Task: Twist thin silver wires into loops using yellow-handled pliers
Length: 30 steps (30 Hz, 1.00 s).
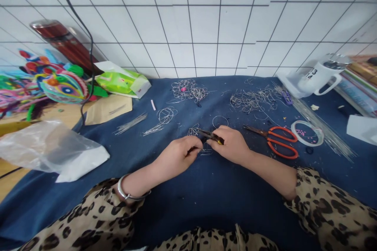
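Note:
My right hand (229,144) is closed around the handles of a pair of pliers (208,133), whose dark jaws point left. Close beside it, my left hand (185,152) pinches with thumb and forefinger; a thin wire seems to be held there, its end near the pliers. A small coil of wire (193,130) lies just beyond the left fingertips. Behind the right hand rests a single wire ring (220,117). A few short wire pieces (206,151) lie on the cloth below the pliers.
Orange-handled scissors (282,141) and a clear round dish (308,133) with pink beads lie right. Tangled wire (253,101), another tangle (188,91) and straight wires (131,123) are spread on the blue cloth (206,196). A white mug (321,76) stands back right; a plastic bag (53,149) lies left.

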Motion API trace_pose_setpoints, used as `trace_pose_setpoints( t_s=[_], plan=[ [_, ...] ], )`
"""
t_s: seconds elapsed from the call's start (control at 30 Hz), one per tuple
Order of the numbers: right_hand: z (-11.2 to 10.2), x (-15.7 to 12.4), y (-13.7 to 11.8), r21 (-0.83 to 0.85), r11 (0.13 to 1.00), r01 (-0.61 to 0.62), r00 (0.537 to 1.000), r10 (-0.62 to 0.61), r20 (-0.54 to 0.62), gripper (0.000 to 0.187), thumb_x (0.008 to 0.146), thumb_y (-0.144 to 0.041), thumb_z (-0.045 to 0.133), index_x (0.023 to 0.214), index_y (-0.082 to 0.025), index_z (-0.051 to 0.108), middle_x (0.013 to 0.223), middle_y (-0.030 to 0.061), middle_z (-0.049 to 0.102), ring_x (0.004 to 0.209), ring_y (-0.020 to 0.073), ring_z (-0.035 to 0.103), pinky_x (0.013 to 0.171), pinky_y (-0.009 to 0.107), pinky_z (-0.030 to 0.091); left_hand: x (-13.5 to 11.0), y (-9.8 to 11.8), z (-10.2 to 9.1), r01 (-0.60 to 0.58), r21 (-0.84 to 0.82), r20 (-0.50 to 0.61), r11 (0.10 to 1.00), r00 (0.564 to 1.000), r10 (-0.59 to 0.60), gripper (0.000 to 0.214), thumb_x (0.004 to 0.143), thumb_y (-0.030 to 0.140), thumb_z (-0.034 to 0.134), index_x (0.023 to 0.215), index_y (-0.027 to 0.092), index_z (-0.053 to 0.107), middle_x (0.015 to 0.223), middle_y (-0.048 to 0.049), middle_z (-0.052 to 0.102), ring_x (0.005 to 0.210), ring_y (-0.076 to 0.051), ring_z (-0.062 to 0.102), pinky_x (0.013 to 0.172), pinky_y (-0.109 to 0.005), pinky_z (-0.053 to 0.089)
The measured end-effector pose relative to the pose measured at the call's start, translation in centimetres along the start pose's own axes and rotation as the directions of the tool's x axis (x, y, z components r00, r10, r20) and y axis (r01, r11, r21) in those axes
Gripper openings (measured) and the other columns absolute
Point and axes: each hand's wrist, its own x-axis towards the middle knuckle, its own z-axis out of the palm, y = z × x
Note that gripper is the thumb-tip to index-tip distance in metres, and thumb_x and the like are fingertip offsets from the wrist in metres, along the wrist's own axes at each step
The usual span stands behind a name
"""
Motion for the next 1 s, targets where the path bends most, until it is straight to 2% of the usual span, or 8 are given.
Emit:
trace_pose_setpoints(
  t_s=[0.13, 0.27, 0.47, 0.57, 0.67, 0.8, 0.9, 1.0],
  plan=[
    [0.0, 0.0, 0.0, -0.001, 1.0, 0.004, 1.0, -0.004, 0.01, 0.021, 0.079, -0.034, 0.053, 0.066, -0.018, 0.049, 0.067, -0.0023, 0.046, 0.065, 0.01, 0.045, 0.06, 0.022, 0.03, 0.1, -0.3, 0.0, -0.032, -0.065, -0.019, 0.997, 0.999, 0.031, 0.02, 0.083, 0.009, 0.042, 0.089, 0.018, 0.06, 0.082, -0.0018, 0.06, 0.077, -0.013, 0.054, 0.071, -0.026, 0.044],
    [0.0, 0.0, 0.0, -0.006, 1.0, 0.014, 1.0, -0.014, 0.011, 0.021, 0.079, -0.034, 0.053, 0.066, -0.018, 0.049, 0.068, -0.002, 0.046, 0.066, 0.0102, 0.045, 0.06, 0.022, 0.031, 0.1, -0.6, 0.1, -0.036, -0.068, -0.042, 0.997, 0.999, 0.033, 0.019, 0.087, 0.016, 0.043, 0.092, 0.019, 0.061, 0.083, -0.0029, 0.061, 0.079, -0.014, 0.056, 0.073, -0.028, 0.045],
    [-0.1, 0.0, 0.0, -0.005, 1.0, 0.011, 1.0, -0.011, 0.018, 0.023, 0.079, -0.035, 0.054, 0.064, -0.018, 0.049, 0.067, -0.0021, 0.046, 0.065, 0.0101, 0.045, 0.059, 0.022, 0.031, 0.0, -0.5, -0.2, -0.037, -0.074, -0.073, 0.997, 0.997, 0.032, 0.023, 0.084, 0.012, 0.042, 0.096, 0.019, 0.061, 0.085, -0.0033, 0.061, 0.081, -0.014, 0.055, 0.075, -0.028, 0.045],
    [-0.2, 0.1, 0.0, -0.013, 1.0, 0.016, 1.0, -0.016, 0.016, 0.022, 0.08, -0.034, 0.053, 0.064, -0.019, 0.049, 0.067, -0.002, 0.047, 0.064, 0.0101, 0.045, 0.059, 0.022, 0.031, 0.0, -0.5, -0.8, -0.011, -0.123, -0.112, 0.992, 0.994, -0.002, 0.022, 0.081, 0.009, 0.044, 0.092, 0.018, 0.06, 0.084, -0.0028, 0.059, 0.08, -0.014, 0.054, 0.074, -0.028, 0.044],
    [-0.3, 0.0, 0.1, -0.062, 0.996, 0.059, 0.998, -0.059, 0.007, 0.02, 0.08, -0.034, 0.053, 0.067, -0.019, 0.051, 0.069, -0.0007, 0.049, 0.066, 0.011, 0.046, 0.06, 0.023, 0.033, 0.0, -0.8, -1.6, 0.061, -0.221, -0.151, 0.974, 0.984, -0.095, 0.017, 0.078, 0.01, 0.046, 0.087, 0.017, 0.059, 0.082, -0.0015, 0.057, 0.077, -0.013, 0.052, 0.071, -0.027, 0.042],
    [-0.6, -0.1, 0.4, -0.256, 0.947, 0.194, 0.976, -0.212, -0.045, 0.015, 0.083, -0.03, 0.048, 0.078, -0.018, 0.058, 0.076, 0.0041, 0.054, 0.076, 0.0159, 0.048, 0.069, 0.028, 0.034, 0.0, -1.3, -2.4, 0.191, -0.487, -0.044, 0.853, 0.969, -0.242, 0.014, 0.078, 0.012, 0.045, 0.085, 0.017, 0.057, 0.071, 0.0014, 0.053, 0.065, -0.01, 0.049, 0.061, -0.024, 0.04],
    [-1.2, -0.2, 0.5, -0.431, 0.859, 0.275, 0.945, -0.325, -0.045, 0.018, 0.085, -0.026, 0.044, 0.085, -0.017, 0.06, 0.078, 0.0065, 0.056, 0.078, 0.0188, 0.046, 0.07, 0.033, 0.033, 0.1, -1.6, -2.6, 0.23, -0.632, 0.021, 0.741, 0.96, -0.279, 0.014, 0.075, 0.011, 0.046, 0.081, 0.016, 0.057, 0.065, 0.0026, 0.051, 0.06, -0.009, 0.048, 0.059, -0.023, 0.04],
    [-1.9, -0.3, 0.5, -0.555, 0.761, 0.338, 0.91, -0.413, -0.013, 0.021, 0.085, -0.027, 0.042, 0.094, -0.018, 0.06, 0.08, 0.0071, 0.057, 0.076, 0.0198, 0.045, 0.068, 0.035, 0.031, 0.0, -1.8, -2.6, 0.253, -0.701, 0.07, 0.667, 0.955, -0.288, 0.014, 0.073, 0.011, 0.047, 0.079, 0.016, 0.058, 0.064, 0.0024, 0.051, 0.057, -0.009, 0.047, 0.057, -0.023, 0.041]
  ],
)
